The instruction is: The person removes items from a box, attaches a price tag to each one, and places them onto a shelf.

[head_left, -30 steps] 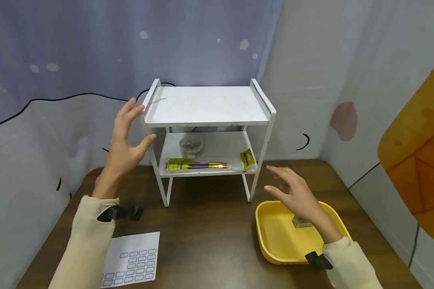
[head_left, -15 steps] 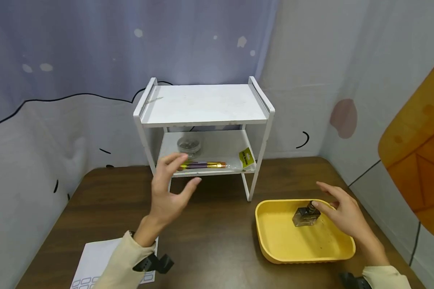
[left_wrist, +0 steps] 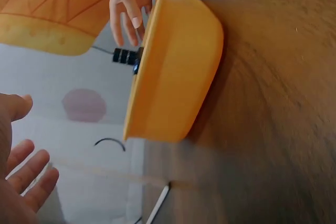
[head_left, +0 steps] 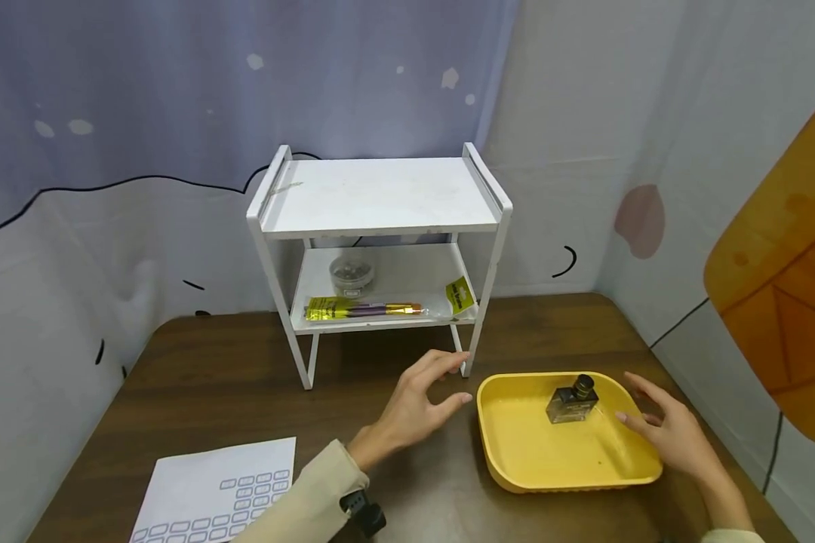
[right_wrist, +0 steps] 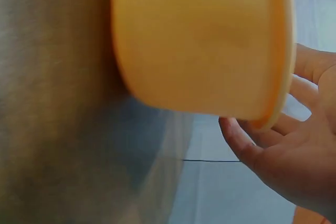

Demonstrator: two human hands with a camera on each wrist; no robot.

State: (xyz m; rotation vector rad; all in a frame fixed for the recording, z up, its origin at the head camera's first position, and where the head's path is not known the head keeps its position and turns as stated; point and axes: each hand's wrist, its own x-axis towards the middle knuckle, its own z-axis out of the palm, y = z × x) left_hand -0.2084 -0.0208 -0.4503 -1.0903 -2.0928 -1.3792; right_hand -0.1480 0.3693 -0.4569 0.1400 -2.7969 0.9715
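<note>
A yellow plastic tray [head_left: 543,452] stands on the table, with a small clear glass bottle with a black cap [head_left: 572,406], like a perfume bottle, upright inside it. My left hand [head_left: 410,407] is in the air just left of the tray, thumb and fingers spread apart, nothing between them. At the tray's right side is my right hand [head_left: 672,434], its fingers relaxed and holding nothing. In the right wrist view the fingers [right_wrist: 239,140] overlap the tray's rim [right_wrist: 286,77]; whether they touch it I cannot tell.
Behind stands a white two-tier shelf [head_left: 380,194]. Its lower tier holds a round clear container [head_left: 352,276] and a packet of paintbrushes [head_left: 373,309]. A printed white sheet [head_left: 210,483] lies at the front left. Curtains and cloth surround the wooden table [head_left: 197,377].
My left hand has come down and right, from beside the shelf to the tray's left. My right hand has moved from over the tray to its right side, uncovering the bottle.
</note>
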